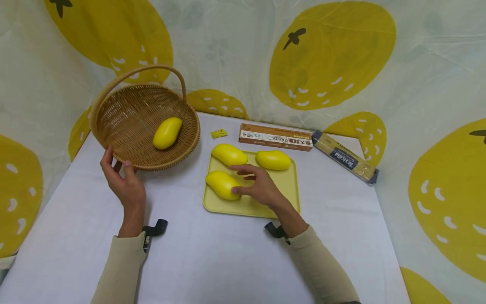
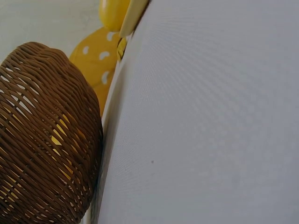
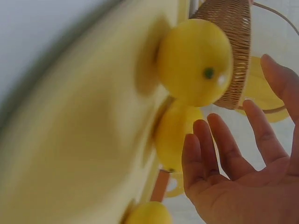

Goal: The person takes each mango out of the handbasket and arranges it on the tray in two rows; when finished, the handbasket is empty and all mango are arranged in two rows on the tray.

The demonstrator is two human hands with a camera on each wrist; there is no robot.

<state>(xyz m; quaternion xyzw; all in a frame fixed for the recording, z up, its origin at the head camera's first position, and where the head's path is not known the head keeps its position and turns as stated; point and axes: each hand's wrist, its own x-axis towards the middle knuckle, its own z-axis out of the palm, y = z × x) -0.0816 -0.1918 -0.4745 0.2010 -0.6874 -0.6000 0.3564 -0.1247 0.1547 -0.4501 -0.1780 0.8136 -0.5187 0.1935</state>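
Observation:
A wicker basket (image 1: 133,118) with an arched handle stands at the back left, one yellow mango (image 1: 167,133) inside it. My left hand (image 1: 126,181) holds the basket's near left rim, thumb over the edge and some fingers hidden below. Three more mangoes lie on a pale yellow tray (image 1: 271,198): a near-left one (image 1: 222,185), a back-left one (image 1: 229,155) and a back-right one (image 1: 273,160). Over the tray my right hand (image 1: 260,185) spreads thumb and fingers beside the near-left mango. The right wrist view shows those fingers (image 3: 229,144) apart from the fruit.
Behind the tray lies a long pasta box (image 1: 275,137). A packet of spaghetti (image 1: 344,157) slants at the back right. Between basket and box sits a small yellow packet (image 1: 218,134). A fruit-print curtain (image 1: 235,50) hangs behind the white table (image 1: 201,257).

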